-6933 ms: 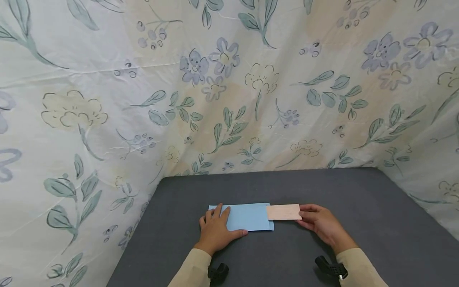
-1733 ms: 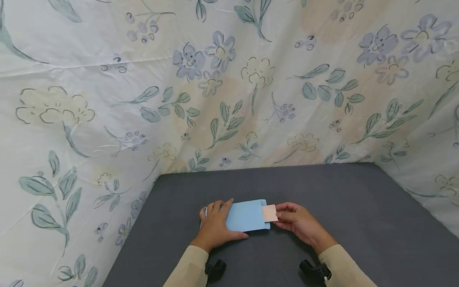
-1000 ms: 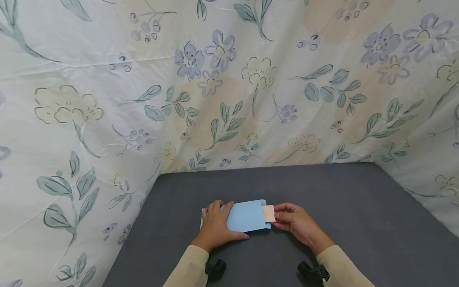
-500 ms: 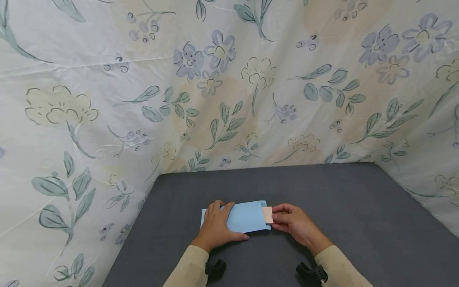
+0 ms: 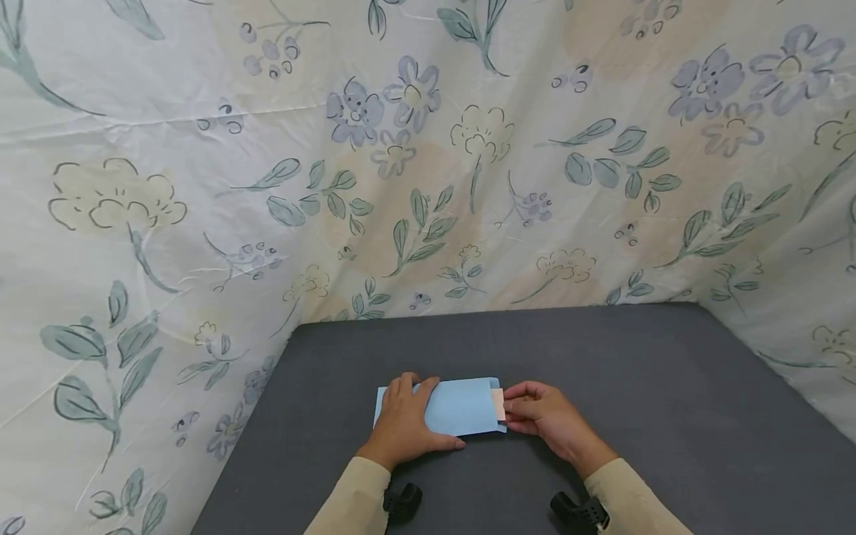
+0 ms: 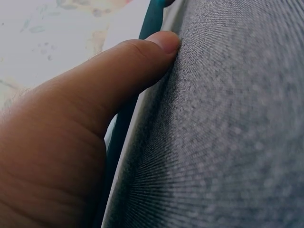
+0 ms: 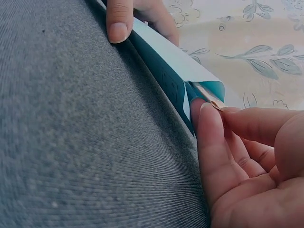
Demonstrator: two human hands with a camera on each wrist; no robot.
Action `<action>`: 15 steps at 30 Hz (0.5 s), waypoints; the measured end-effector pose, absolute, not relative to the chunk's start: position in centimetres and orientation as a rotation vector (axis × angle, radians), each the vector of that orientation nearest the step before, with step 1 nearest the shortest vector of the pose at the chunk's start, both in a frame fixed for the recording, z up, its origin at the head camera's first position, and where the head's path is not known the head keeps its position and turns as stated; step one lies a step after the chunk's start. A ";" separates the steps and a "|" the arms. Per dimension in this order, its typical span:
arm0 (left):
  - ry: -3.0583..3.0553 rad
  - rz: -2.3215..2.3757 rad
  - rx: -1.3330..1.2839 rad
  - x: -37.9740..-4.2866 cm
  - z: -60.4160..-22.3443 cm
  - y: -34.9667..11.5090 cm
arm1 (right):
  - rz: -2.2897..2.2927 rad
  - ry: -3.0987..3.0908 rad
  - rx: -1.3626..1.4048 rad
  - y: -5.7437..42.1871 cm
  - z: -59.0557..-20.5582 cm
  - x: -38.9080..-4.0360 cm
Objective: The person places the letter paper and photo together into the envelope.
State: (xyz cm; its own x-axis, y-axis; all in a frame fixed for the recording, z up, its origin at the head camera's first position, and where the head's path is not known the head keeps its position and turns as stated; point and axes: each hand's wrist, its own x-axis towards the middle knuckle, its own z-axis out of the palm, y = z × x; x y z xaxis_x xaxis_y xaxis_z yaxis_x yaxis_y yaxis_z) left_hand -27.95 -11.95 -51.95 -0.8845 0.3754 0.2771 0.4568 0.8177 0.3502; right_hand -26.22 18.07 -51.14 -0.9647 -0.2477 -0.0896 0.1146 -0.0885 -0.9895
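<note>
A light blue paper envelope (image 5: 461, 406) lies on the dark table, its gaping end facing right. My left hand (image 5: 403, 423) spans its left part and holds it, thumb along the near edge and fingers at the far edge. In the left wrist view the thumb (image 6: 137, 57) lies against the envelope's side, close to the cloth. A pale pink slip of card (image 5: 498, 405) is mostly inside the envelope, with only a short end sticking out. My right hand (image 5: 551, 420) pinches that end. In the right wrist view the card (image 7: 211, 97) enters the opening, thumb and fingertips right at its mouth.
A dark grey cloth (image 5: 642, 401) covers the table. Behind it and at both sides hangs a white floral curtain (image 5: 428, 186). Each wrist wears a black camera strap (image 5: 580, 513) below a beige sleeve (image 5: 635, 498).
The pink card has slid left into the envelope, from a long part showing to a short end. My right hand has moved left with it. The left hand has kept holding the envelope.
</note>
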 end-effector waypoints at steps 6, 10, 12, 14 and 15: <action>-2.801 -0.561 -0.672 -28.0 -51.9 -11.9 | -2.074 2.021 -0.133 17.9 -51.2 -26.3; -2.783 -0.547 -0.699 -27.9 -51.6 -11.6 | -2.082 2.006 -0.150 17.6 -51.0 -26.1; -2.776 -0.540 -0.712 -27.9 -51.6 -11.6 | -2.095 1.991 -0.161 17.4 -50.9 -26.1; -2.769 -0.532 -0.722 -28.0 -51.7 -11.6 | -2.110 1.976 -0.166 17.2 -50.8 -26.0; -2.768 -0.527 -0.725 -28.0 -51.7 -11.6 | -2.114 1.969 -0.165 17.1 -50.8 -26.0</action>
